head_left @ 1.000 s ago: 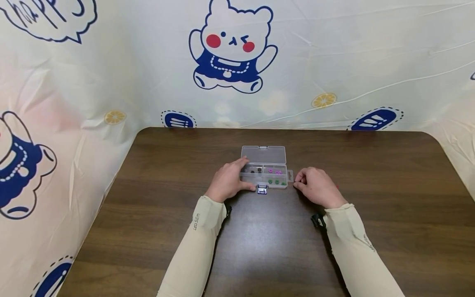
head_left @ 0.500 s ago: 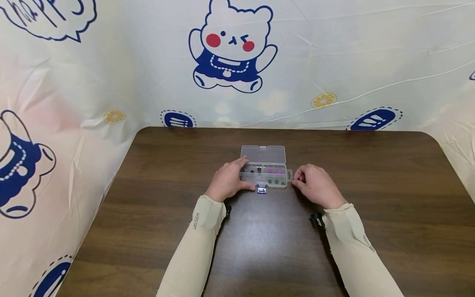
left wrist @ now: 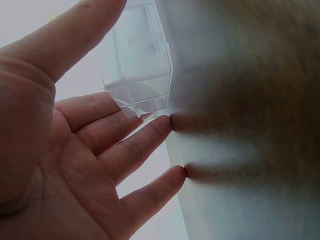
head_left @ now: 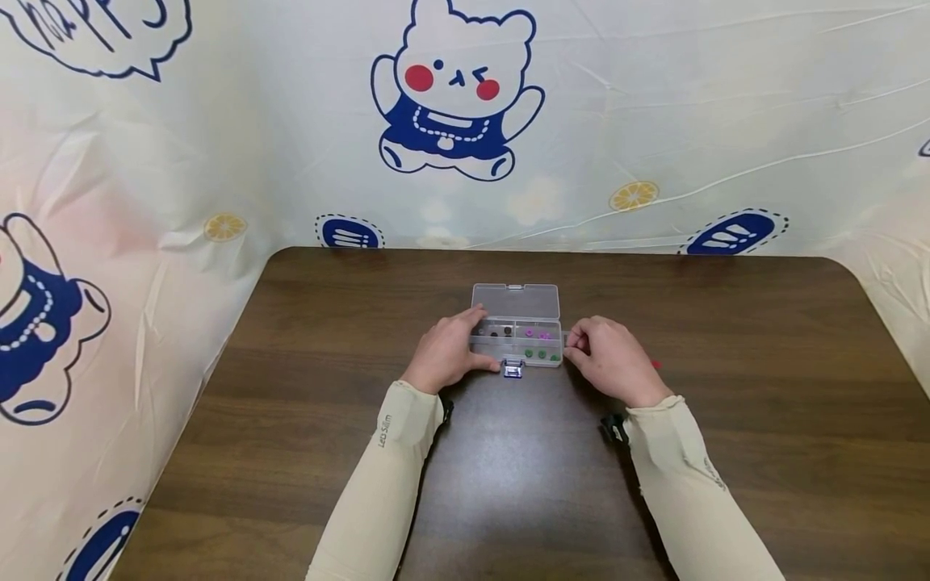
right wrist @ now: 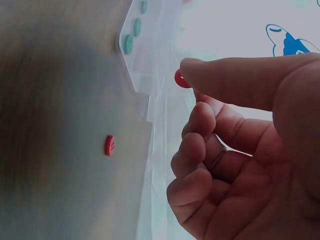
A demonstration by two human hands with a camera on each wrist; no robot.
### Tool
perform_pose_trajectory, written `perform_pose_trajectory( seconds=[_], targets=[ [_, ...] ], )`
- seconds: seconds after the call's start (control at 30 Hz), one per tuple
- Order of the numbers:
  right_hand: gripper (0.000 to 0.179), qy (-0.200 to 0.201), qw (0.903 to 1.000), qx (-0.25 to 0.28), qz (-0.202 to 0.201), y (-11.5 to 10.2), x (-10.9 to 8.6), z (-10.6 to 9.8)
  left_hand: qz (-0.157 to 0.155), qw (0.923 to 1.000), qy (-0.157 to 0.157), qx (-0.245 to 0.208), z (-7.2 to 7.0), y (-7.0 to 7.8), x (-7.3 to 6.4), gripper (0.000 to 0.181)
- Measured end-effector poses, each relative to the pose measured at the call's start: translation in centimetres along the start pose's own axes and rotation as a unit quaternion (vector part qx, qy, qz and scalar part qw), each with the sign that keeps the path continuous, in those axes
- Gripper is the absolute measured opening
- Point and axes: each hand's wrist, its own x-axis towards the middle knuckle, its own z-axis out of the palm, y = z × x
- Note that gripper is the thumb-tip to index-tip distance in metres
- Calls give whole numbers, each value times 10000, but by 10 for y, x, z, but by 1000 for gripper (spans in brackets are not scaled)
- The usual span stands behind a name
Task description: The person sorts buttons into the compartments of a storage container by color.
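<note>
A clear plastic compartment box [head_left: 492, 350] stands on the table with its lid [head_left: 516, 302] swung back. My left hand [head_left: 449, 351] holds it by the left end, thumb along the front and forefinger at the back corner. Two other fingertips of that hand touch the tabletop in the left wrist view. Between thumb and forefinger my right hand [head_left: 610, 359] pinches a small red button [right wrist: 181, 80], just beyond the box's right end. Inside the box, green buttons [head_left: 542, 355] lie front right, purple buttons [head_left: 529, 333] back right and dark buttons [head_left: 507, 332] back left.
Another red button [right wrist: 109, 145] lies on the brown wooden table [head_left: 763, 387], to the right of the box. A blue-tinted clear latch [head_left: 513, 369] sticks out at the box's front. Behind the table hangs a printed cloth [head_left: 305, 121].
My right hand has shifted left to the box's right end and now overlaps its hanging tab. The left hand and the box have stayed put.
</note>
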Motion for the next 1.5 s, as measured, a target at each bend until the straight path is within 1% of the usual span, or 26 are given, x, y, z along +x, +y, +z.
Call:
perform_pose_trajectory(
  seconds=[0.23, 0.53, 0.8, 1.1, 1.3, 1.5],
  targets=[
    [8, 175, 9997, 60, -154, -6, 3, 3, 27, 10000, 11, 22, -1, 1, 0, 92],
    [10, 225, 9993, 283, -136, -14, 6, 7, 26, 10000, 20, 31, 0, 0, 1, 92],
    [10, 357, 9985, 279, -311, -17, 9, 15, 29, 10000, 27, -2, 1, 0, 0, 92],
    [8, 308, 9983, 341, -355, -24, 12, 21, 34, 10000, 64, -2, 1, -1, 1, 92],
    [7, 336, 9976, 377, -472, -28, 15, 27, 43, 10000, 80, -35, 2, -1, 1, 93],
    [8, 349, 9975, 295, -541, -31, 18, 32, 66, 9999, 83, -40, 1, -1, 0, 92]
  ],
)
